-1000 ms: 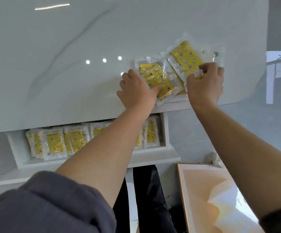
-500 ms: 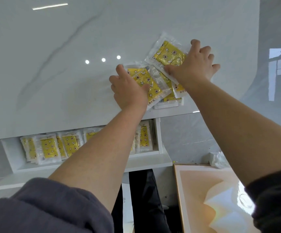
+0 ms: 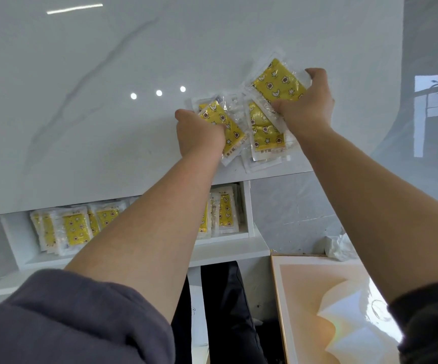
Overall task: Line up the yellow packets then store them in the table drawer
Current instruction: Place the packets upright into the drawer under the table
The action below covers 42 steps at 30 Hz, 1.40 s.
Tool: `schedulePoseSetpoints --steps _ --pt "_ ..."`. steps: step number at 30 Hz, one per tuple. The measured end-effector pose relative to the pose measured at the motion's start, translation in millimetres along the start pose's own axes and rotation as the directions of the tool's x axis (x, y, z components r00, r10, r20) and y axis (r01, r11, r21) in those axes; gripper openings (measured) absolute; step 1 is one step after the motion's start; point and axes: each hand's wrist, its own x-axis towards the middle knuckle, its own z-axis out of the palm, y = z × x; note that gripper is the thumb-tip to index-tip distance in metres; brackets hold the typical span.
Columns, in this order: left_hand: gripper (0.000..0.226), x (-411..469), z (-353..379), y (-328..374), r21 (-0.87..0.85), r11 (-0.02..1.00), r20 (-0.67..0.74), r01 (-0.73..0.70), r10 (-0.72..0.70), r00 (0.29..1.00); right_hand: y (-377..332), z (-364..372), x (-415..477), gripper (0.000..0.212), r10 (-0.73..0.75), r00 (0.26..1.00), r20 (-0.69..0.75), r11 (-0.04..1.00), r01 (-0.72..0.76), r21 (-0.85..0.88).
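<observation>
Several yellow packets in clear wrappers lie in a loose pile (image 3: pixel 264 132) near the front right edge of the white marble table (image 3: pixel 81 127). My left hand (image 3: pixel 199 132) grips a tilted yellow packet (image 3: pixel 223 122) at the pile's left. My right hand (image 3: pixel 307 106) holds another yellow packet (image 3: pixel 278 80), lifted at an angle over the pile's right side. Below the tabletop the open white drawer (image 3: pixel 228 248) holds more yellow packets (image 3: pixel 73 228) standing side by side; my left forearm hides its middle.
A peach panel with a gold edge (image 3: pixel 317 298) lies at the lower right, with crumpled white plastic (image 3: pixel 340 245) behind it. Dark trousers (image 3: pixel 228 311) show below the drawer. The table's right edge curves away at the far right.
My right hand went from lying flat on the pile to gripping and lifting one packet. My left hand closed around the packet at the left.
</observation>
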Motion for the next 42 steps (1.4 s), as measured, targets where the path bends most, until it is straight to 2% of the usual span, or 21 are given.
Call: schedulePoseSetpoints --steps 2,7,12,15,18,22,26,28,31,35,38,42 --pt "0.052 3.9 -3.2 -0.8 0.012 1.0 0.004 0.017 -0.017 1.0 2.2 1.2 -5.0 0.064 0.034 0.999 -0.006 0.996 -0.034 0.087" --pt "0.039 0.9 -17.5 -9.5 -0.006 0.999 0.017 -0.036 0.037 0.999 12.3 9.4 -18.6 0.024 0.091 0.994 0.057 0.967 -0.102 0.235" --pt "0.035 -14.2 -62.1 -41.6 -0.049 0.998 0.117 -0.05 0.055 0.992 22.6 17.6 -55.3 0.022 0.09 0.971 0.221 0.869 -0.185 0.459" --pt "0.028 -21.2 -104.3 -76.4 -0.063 0.998 0.174 -0.019 0.03 0.984 34.4 28.6 -86.5 0.021 0.067 0.935 0.348 0.822 -0.25 0.512" --pt "0.026 -20.6 -148.2 -123.3 -0.039 0.999 0.222 0.021 -0.012 0.975 51.7 46.7 -121.2 0.02 0.055 0.878 0.476 0.842 -0.297 0.451" --pt "0.036 -10.1 -193.0 -194.8 0.043 0.994 0.222 0.1 -0.107 0.969 75.3 86.3 -164.8 0.025 0.067 0.821 0.567 0.918 -0.274 0.288" --pt "0.049 9.1 -214.1 -245.6 0.097 0.988 0.196 0.123 -0.141 0.971 85.9 136.1 -191.5 0.023 0.098 0.854 0.511 0.959 -0.219 0.182" --pt "0.046 25.3 -216.9 -259.8 0.1 0.988 0.192 0.115 -0.132 0.972 89.8 162.0 -192.3 0.03 0.122 0.883 0.454 0.966 -0.21 0.148" --pt "0.042 50.3 -210.8 -271.0 0.108 0.992 0.202 0.065 -0.086 0.976 93.0 197.1 -187.2 0.035 0.145 0.891 0.431 0.959 -0.234 0.159" --pt "0.066 73.6 -198.3 -279.9 0.223 0.975 0.201 -0.002 -0.044 0.979 96.8 234.2 -182.0 0.031 0.152 0.873 0.464 0.958 -0.245 0.147" --pt "0.061 81.9 -194.1 -282.3 0.327 0.94 0.196 -0.095 0.031 0.98 99.1 246.6 -179.0 0.026 0.168 0.89 0.423 0.971 -0.225 0.087" --pt "0.047 76.5 -195.2 -277.5 0.504 0.829 0.159 -0.244 0.188 0.969 97.9 246.1 -175.1 0.023 0.114 0.939 0.324 0.989 -0.078 -0.123"
